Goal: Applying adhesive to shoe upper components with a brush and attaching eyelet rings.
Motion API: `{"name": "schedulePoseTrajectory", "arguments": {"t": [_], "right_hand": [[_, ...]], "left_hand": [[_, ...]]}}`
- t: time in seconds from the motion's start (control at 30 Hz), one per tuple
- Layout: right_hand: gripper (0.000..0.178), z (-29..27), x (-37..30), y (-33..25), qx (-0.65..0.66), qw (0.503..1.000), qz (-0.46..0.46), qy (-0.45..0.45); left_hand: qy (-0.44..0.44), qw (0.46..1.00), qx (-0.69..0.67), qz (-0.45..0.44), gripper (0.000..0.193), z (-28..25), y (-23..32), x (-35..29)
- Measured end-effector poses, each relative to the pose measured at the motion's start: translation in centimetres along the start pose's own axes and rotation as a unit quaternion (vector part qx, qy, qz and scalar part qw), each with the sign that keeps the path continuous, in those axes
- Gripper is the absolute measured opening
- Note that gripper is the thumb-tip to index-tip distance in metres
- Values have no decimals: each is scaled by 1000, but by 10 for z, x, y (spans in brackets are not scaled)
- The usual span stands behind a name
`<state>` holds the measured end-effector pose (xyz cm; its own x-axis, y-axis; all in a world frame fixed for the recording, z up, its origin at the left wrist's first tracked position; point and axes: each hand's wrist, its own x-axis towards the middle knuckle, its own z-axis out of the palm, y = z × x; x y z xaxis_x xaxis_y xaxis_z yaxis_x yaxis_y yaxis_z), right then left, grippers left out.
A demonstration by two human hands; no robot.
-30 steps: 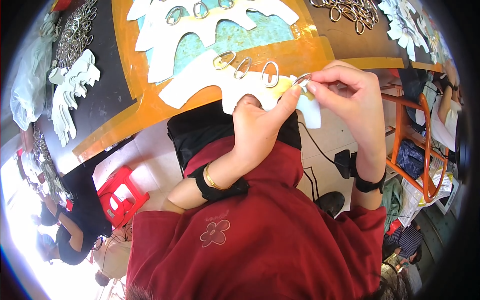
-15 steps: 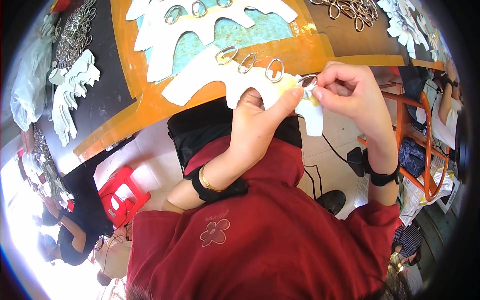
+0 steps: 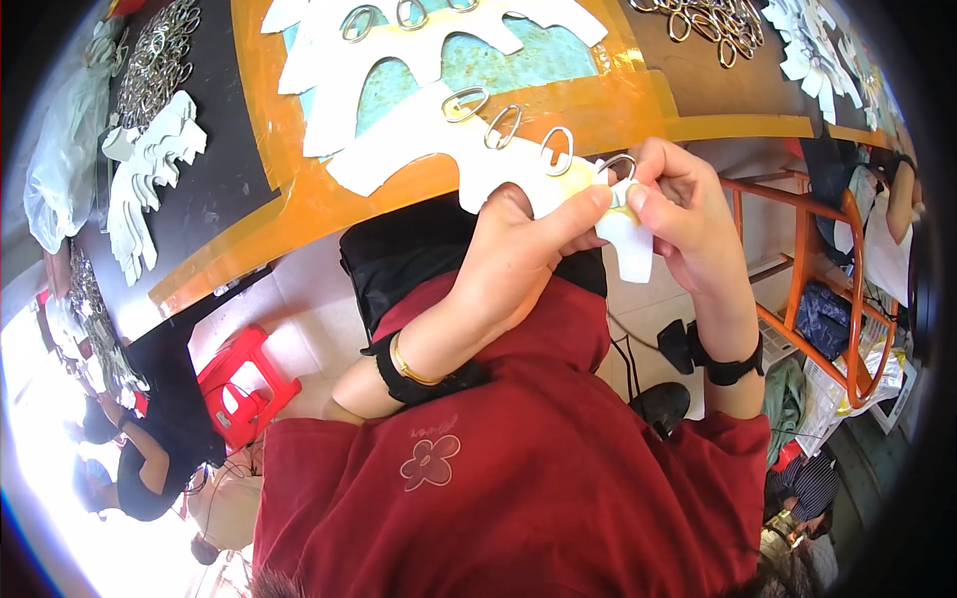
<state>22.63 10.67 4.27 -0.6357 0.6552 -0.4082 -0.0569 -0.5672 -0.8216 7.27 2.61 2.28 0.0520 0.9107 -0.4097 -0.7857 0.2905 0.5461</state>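
Note:
My left hand grips a white, soft-looking cut piece with scalloped lobes along its lower edge, thumb on top. Along its yellowish upper edge stand several oval metal rings. The rightmost metal ring sits between my two thumbs. My right hand is closed on the right end of the same piece, thumb pressed on the white tab just below that ring. Its fingers behind the piece are partly hidden. One lobe hangs down between the hands.
Similar white pieces with rings lie on the orange-taped table. Ring heaps and white piece stacks flank them. A red stool and orange metal frame stand below. Other people are at both sides.
My right hand has turned and shifted slightly down, its thumb moving from beside the ring onto the tab. The piece and my left hand have moved slightly right and down.

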Motion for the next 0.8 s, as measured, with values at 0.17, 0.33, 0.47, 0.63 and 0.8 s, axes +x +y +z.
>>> {"name": "schedulePoseTrajectory", "arguments": {"t": [0.17,0.33,0.47,0.63,0.8], "right_hand": [[11,1,-6,-9,-100,995,-7,29],[11,7,-10,-5,-154,986,-49,52],[12,7,-11,-12,-165,986,-11,34],[14,-2,-13,-23,-117,993,29,5],[15,6,-12,-21,-135,990,33,22]], "left_hand": [[-22,1000,-15,-5,32,0,0,-4],[21,999,23,32,22,5,-2,-4],[35,995,67,59,19,3,-4,-4],[56,992,77,84,24,6,-6,-3],[62,991,87,86,25,7,-8,-3]]}}
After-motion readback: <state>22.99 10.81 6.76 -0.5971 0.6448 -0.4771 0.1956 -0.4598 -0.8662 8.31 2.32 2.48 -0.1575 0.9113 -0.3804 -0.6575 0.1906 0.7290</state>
